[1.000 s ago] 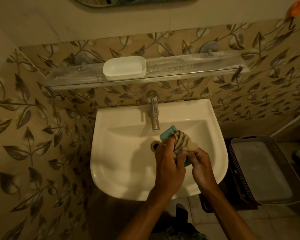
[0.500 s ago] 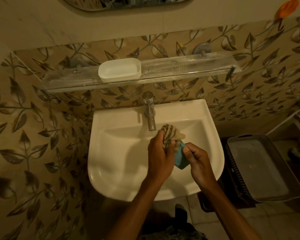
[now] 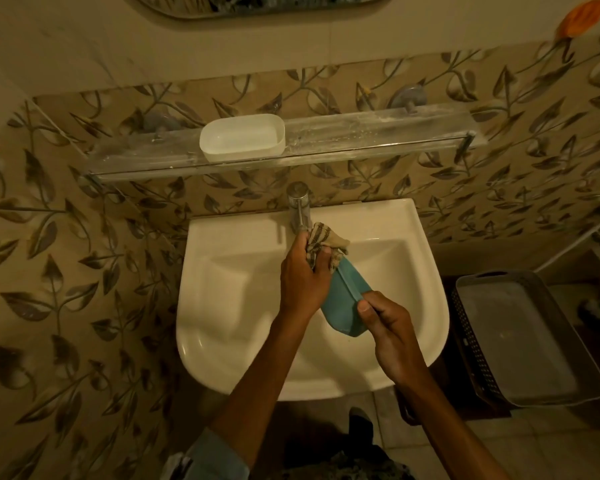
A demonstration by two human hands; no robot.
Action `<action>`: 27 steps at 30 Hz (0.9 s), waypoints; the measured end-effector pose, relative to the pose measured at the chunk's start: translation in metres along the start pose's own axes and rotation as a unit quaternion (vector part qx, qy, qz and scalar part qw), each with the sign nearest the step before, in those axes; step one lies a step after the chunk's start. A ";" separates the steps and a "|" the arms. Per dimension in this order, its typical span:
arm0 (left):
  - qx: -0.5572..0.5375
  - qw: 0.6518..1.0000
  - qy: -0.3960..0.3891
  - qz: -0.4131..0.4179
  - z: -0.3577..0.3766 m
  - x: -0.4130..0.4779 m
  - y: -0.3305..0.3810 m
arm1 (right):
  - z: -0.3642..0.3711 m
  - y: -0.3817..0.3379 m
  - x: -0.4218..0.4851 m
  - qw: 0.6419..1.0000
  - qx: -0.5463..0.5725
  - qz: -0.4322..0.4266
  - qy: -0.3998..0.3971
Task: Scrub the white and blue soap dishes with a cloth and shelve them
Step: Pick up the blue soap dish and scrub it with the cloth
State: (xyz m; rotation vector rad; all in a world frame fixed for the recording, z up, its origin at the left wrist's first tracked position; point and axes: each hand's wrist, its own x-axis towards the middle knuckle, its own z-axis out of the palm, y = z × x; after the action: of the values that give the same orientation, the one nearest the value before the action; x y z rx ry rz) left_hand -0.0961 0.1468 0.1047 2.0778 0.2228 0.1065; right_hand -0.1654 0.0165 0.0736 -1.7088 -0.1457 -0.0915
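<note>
Head view: L hand (image 3: 302,278) grips striped cloth (image 3: 321,242), bunched against upper end of blue soap dish (image 3: 343,299); R hand (image 3: 392,327) pinches dish's lower rim, thumb on top; dish held tilted over white sink (image 3: 222,306), just below tap (image 3: 298,206); white soap dish (image 3: 241,136) sits upright on glass shelf (image 3: 378,133) above; grey basket (image 3: 520,341) at R of sink.

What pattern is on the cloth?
The cloth is beige with dark stripes; head view.

Soap dish (image 3: 242,138) on the shelf (image 3: 378,133) above the tap (image 3: 300,209) and sink (image 3: 222,341), basket (image 3: 475,344) right of the sink.
</note>
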 end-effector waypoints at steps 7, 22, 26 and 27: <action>-0.021 1.000 -0.017 0.004 0.018 -0.059 0.001 | -0.009 0.010 0.010 1.000 0.009 0.028 0.009; -0.007 1.000 0.009 0.018 0.014 -0.024 -0.006 | -0.009 0.014 -0.009 0.997 0.066 0.048 0.019; -0.202 0.972 0.007 -0.119 -0.006 0.010 -0.020 | -0.018 0.016 -0.013 0.986 0.138 0.062 0.073; -0.266 0.952 0.013 -0.148 -0.012 0.013 -0.025 | -0.021 0.015 -0.013 0.984 0.144 0.062 0.086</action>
State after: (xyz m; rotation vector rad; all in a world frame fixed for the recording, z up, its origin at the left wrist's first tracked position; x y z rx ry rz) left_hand -0.0883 0.1719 0.0891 1.4887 0.4651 0.0067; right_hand -0.1752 -0.0065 0.0603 -1.4107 0.0745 -0.1188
